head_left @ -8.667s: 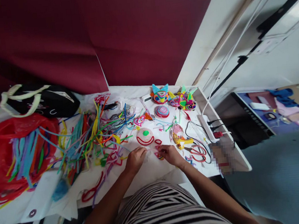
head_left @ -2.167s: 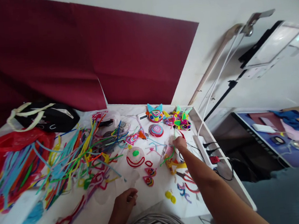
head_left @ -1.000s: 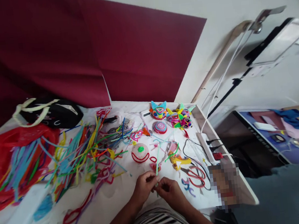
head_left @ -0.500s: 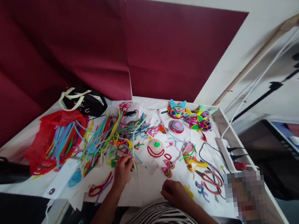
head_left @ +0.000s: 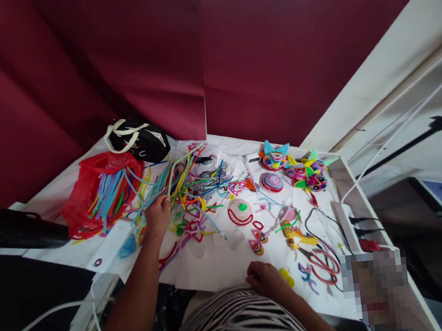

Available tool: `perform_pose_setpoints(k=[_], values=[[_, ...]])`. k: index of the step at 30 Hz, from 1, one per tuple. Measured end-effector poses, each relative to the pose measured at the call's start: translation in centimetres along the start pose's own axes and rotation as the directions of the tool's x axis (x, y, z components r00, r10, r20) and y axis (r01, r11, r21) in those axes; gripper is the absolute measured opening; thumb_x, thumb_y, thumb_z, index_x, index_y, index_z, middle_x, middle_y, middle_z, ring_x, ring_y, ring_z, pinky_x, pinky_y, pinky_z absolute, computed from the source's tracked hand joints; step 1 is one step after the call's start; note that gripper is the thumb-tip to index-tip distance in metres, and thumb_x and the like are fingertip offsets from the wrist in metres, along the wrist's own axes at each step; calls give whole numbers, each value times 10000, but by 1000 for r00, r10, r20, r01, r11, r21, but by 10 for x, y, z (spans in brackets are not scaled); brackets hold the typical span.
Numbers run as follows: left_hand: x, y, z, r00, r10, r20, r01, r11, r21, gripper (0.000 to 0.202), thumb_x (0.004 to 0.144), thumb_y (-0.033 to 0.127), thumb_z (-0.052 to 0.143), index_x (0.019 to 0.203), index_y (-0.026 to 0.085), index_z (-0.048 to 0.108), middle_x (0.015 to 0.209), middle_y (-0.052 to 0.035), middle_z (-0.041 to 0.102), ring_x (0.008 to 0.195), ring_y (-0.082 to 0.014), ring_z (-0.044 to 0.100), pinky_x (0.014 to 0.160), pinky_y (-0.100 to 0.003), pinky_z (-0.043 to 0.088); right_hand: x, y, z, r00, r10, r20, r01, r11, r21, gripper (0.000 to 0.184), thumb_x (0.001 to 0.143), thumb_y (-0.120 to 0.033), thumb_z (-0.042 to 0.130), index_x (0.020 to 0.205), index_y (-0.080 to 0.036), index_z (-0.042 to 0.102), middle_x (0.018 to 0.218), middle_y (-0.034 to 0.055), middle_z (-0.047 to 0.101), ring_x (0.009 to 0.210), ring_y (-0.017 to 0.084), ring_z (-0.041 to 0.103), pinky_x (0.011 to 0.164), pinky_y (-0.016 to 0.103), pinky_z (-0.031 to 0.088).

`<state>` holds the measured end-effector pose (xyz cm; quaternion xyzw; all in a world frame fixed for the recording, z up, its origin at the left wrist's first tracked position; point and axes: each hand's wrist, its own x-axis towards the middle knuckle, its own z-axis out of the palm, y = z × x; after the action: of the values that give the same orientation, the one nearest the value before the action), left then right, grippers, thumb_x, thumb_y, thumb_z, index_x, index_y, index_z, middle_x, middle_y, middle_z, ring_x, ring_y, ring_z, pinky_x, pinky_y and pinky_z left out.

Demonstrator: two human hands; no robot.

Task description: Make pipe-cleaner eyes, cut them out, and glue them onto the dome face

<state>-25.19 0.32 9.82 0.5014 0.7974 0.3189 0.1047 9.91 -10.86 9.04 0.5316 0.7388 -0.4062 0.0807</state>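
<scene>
My left hand (head_left: 158, 215) is over the left part of a heap of coloured pipe cleaners (head_left: 184, 188). Its fingers are pinched together on a pale green pipe cleaner (head_left: 170, 177), which leans up and away. Near the front table edge rests my right hand (head_left: 267, 277), its fingers curled in and no object visible in them. Between and beyond the hands lies a pale round disc (head_left: 240, 213) with a green ball and a red curved strip on it. Two small striped teardrop pieces (head_left: 258, 241) are beside a red loop (head_left: 258, 226).
A red plastic bag (head_left: 77, 201) of pipe cleaners and a black bag (head_left: 149, 141) stand at left. On the right are a yellow glue gun (head_left: 298, 239), red-handled scissors (head_left: 324, 268), a power strip (head_left: 348, 226), a pink coil disc (head_left: 271, 182) and colourful animal-like figures (head_left: 274, 157).
My left hand has moved left and away from me, from the bare paper to the pipe cleaner heap. My right hand stays by the table edge. The view has shifted slightly.
</scene>
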Motion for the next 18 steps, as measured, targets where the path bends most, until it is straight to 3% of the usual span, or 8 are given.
perform_pose_setpoints(k=[3, 6, 9, 12, 14, 18], values=[[9, -4, -1, 997, 59, 50, -64, 994, 93, 209, 874, 244, 502, 956, 149, 669, 894, -115, 698, 864, -264, 631, 780, -353, 440, 1, 1, 3, 1000, 4, -1, -4, 1000, -11, 232, 929, -362, 545, 959, -149, 630, 927, 33, 655, 860, 162, 623, 816, 373, 501], [5, 4, 1, 992, 115, 53, -122, 978, 167, 253, 904, 236, 472, 1072, 131, 630, 1113, -172, 639, 1070, -322, 569, 872, -401, 428, 1, 3, 5, 1000, 17, -3, -17, 1000, -13, 233, 930, -360, 547, 967, -147, 632, 935, 35, 658, 869, 164, 629, 818, 377, 510], [-7, 22, 15, 971, 199, 131, -222, 956, 193, 288, 955, 242, 403, 1139, 138, 598, 1180, -157, 604, 1145, -286, 528, 958, -396, 409, 1, 3, 6, 1000, 25, -10, -25, 1000, -5, 230, 931, -355, 550, 971, -144, 632, 940, 36, 659, 867, 162, 632, 814, 377, 517], [-19, 43, 44, 894, 291, 341, -362, 917, 166, 217, 957, 249, 458, 1061, 174, 633, 1084, -73, 645, 1032, -199, 591, 927, -356, 465, 0, 3, 6, 1000, 23, -21, -23, 1000, 6, 230, 931, -355, 549, 977, -145, 631, 949, 37, 658, 874, 164, 631, 817, 379, 516], [-23, 53, 66, 833, 314, 456, -424, 891, 161, 239, 937, 302, 528, 1109, 154, 603, 1126, -76, 624, 1010, -199, 603, 891, -414, 503, 0, 2, 7, 999, 23, -25, -23, 1000, 10, 233, 931, -358, 549, 982, -145, 630, 953, 38, 657, 879, 165, 630, 819, 380, 515], [-23, 62, 100, 748, 275, 605, -477, 856, 200, 318, 916, 336, 569, 1171, 147, 569, 1160, -89, 600, 988, -207, 613, 839, -414, 537, -3, 2, 8, 999, 35, -27, -34, 999, 13, 235, 931, -358, 548, 993, -146, 629, 967, 41, 656, 882, 166, 630, 818, 380, 518]])
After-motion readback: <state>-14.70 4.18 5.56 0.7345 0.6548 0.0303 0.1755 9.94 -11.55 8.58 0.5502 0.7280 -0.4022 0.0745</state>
